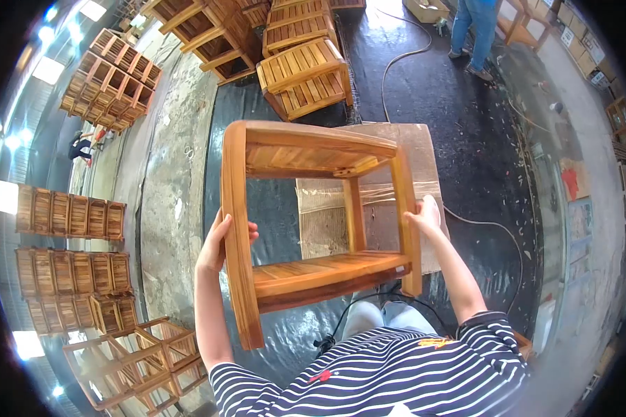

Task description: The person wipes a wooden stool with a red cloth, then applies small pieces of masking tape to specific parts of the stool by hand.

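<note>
The left hand [214, 244], left of centre, was clamped round one leg of a wooden stool [320, 272], its thumb on the near side and fingertips showing through the opening. The right hand [428, 214], right of centre, gripped the opposite leg, its fingers partly hidden. The stool occupied mid-frame, tilted, above a piece of cardboard [421, 163]; from where I stood, contact between them could not be told. The step in hand appeared to be a two-handed hold to position the piece; the next move seemed to call for evenly matched grips, lest it twist or slip. An open box [426, 10], top of frame, held matter too small to identify. Stacked cartons [576, 38], upper right, hid their contents. Further stools [302, 76] stood at upper centre, a person in blue trousers [476, 28] to their right.
</note>
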Demonstrator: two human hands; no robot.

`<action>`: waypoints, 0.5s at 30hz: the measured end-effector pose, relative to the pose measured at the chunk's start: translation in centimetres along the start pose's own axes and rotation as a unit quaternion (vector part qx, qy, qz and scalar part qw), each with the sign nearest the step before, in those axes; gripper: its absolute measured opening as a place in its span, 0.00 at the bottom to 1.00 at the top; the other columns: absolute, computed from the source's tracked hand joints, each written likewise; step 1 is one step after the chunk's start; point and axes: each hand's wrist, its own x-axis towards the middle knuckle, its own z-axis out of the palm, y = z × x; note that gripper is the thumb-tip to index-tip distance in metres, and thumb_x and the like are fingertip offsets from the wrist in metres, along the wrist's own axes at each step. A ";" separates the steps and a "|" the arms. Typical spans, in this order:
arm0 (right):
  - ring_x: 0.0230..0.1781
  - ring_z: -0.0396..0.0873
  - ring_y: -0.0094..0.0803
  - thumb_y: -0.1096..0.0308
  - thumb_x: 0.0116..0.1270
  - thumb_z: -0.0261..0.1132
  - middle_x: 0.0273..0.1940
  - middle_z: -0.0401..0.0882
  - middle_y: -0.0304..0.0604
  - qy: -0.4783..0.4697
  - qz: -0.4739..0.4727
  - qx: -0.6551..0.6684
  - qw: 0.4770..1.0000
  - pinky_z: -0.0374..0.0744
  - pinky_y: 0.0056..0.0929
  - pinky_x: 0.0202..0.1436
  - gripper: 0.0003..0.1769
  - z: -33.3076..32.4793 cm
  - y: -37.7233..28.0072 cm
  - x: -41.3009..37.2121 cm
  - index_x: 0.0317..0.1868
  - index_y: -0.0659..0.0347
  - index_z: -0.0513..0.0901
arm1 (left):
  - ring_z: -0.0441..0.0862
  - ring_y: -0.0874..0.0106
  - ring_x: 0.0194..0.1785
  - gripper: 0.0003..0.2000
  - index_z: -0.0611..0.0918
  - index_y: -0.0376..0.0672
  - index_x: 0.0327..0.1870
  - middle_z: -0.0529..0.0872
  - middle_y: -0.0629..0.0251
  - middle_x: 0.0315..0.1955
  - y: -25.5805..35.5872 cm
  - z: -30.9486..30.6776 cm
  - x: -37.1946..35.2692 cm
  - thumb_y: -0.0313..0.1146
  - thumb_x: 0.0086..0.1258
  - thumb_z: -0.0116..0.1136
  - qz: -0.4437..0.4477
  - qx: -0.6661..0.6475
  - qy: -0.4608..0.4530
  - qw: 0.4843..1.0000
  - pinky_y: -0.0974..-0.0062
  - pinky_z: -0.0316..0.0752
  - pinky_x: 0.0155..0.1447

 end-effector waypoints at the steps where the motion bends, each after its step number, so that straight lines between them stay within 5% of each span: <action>1: 0.48 0.74 0.41 0.53 0.51 0.68 0.44 0.77 0.56 0.045 -0.062 0.004 0.997 0.70 0.37 0.54 0.26 -0.2 -0.5 0.5 0.43 0.65 0.81 | 0.81 0.61 0.41 0.23 0.67 0.38 0.55 0.80 0.51 0.40 1.0 1.9 -0.6 0.49 0.70 0.43 0.018 0.044 -0.007 0.999 0.66 0.77 0.46; 4: 0.59 0.61 0.51 0.46 0.60 0.59 0.52 0.70 0.59 0.104 -0.168 0.086 0.976 0.61 0.45 0.61 0.28 -5.3 -6.8 -2.6 0.50 0.62 0.77 | 0.79 0.61 0.46 0.26 0.68 0.39 0.57 0.79 0.51 0.45 1.2 5.4 -0.1 0.53 0.71 0.36 0.036 0.087 -0.058 0.994 0.65 0.74 0.53; 6: 0.59 0.59 0.52 0.45 0.62 0.56 0.49 0.71 0.58 0.046 -0.247 0.182 0.951 0.58 0.43 0.63 0.28 -8.7 -10.4 -5.7 0.49 0.62 0.78 | 0.72 0.63 0.58 0.27 0.62 0.40 0.65 0.73 0.51 0.55 -0.2 6.5 1.7 0.51 0.73 0.30 0.062 0.104 -0.111 0.986 0.69 0.65 0.62; 8: 0.57 0.61 0.48 0.42 0.64 0.52 0.48 0.71 0.56 -0.085 -0.241 0.187 0.949 0.53 0.39 0.65 0.30 -11.2 -12.9 -9.3 0.48 0.61 0.78 | 0.59 0.67 0.68 0.28 0.55 0.39 0.68 0.64 0.55 0.63 -0.1 8.8 1.4 0.50 0.75 0.26 0.171 0.292 -0.115 0.934 0.73 0.52 0.69; 9: 0.57 0.61 0.41 0.39 0.65 0.48 0.49 0.71 0.52 -0.163 -0.255 0.261 0.917 0.50 0.39 0.66 0.33 -9.6 -12.2 -8.7 0.45 0.64 0.78 | 0.50 0.68 0.71 0.28 0.54 0.39 0.68 0.58 0.58 0.67 0.3 9.9 0.1 0.49 0.74 0.29 0.189 0.284 -0.164 0.926 0.71 0.42 0.72; 10: 0.57 0.61 0.41 0.39 0.65 0.48 0.49 0.71 0.52 -0.159 -0.248 0.259 0.920 0.50 0.39 0.66 0.33 -9.6 -12.0 -9.8 0.45 0.64 0.78 | 0.50 0.68 0.71 0.28 0.54 0.39 0.68 0.58 0.58 0.67 0.4 10.3 -1.2 0.49 0.74 0.29 0.187 0.280 -0.171 0.926 0.71 0.42 0.72; 12: 0.58 0.60 0.34 0.36 0.65 0.47 0.47 0.73 0.49 -0.216 -0.035 0.509 0.832 0.50 0.34 0.66 0.37 -9.9 -11.8 -12.2 0.43 0.68 0.78 | 0.49 0.68 0.71 0.26 0.52 0.38 0.69 0.56 0.57 0.68 -0.3 9.7 -4.3 0.42 0.75 0.33 0.214 0.211 -0.198 0.933 0.70 0.43 0.71; 13: 0.59 0.63 0.32 0.37 0.62 0.51 0.45 0.76 0.49 -0.191 -0.131 0.538 0.811 0.55 0.30 0.65 0.37 -10.8 -12.4 -13.2 0.44 0.70 0.78 | 0.50 0.67 0.71 0.25 0.52 0.38 0.69 0.56 0.56 0.67 -0.9 9.0 -6.0 0.41 0.75 0.34 0.230 0.231 -0.169 0.930 0.70 0.45 0.71; 14: 0.53 0.71 0.34 0.37 0.56 0.58 0.44 0.77 0.51 -0.126 -0.131 0.417 0.891 0.65 0.28 0.58 0.38 -10.6 -11.1 -12.9 0.45 0.70 0.78 | 0.51 0.67 0.71 0.25 0.53 0.39 0.69 0.57 0.56 0.67 -2.0 8.0 -7.8 0.40 0.75 0.35 0.245 0.250 -0.138 0.927 0.69 0.46 0.71; 15: 0.48 0.71 0.29 0.38 0.58 0.58 0.41 0.76 0.46 -0.132 -0.103 0.362 0.917 0.67 0.25 0.53 0.36 -11.7 -10.3 -12.7 0.45 0.69 0.77 | 0.53 0.67 0.70 0.25 0.54 0.39 0.69 0.58 0.56 0.67 -3.4 7.0 -9.4 0.39 0.75 0.36 0.237 0.219 -0.105 0.941 0.69 0.47 0.71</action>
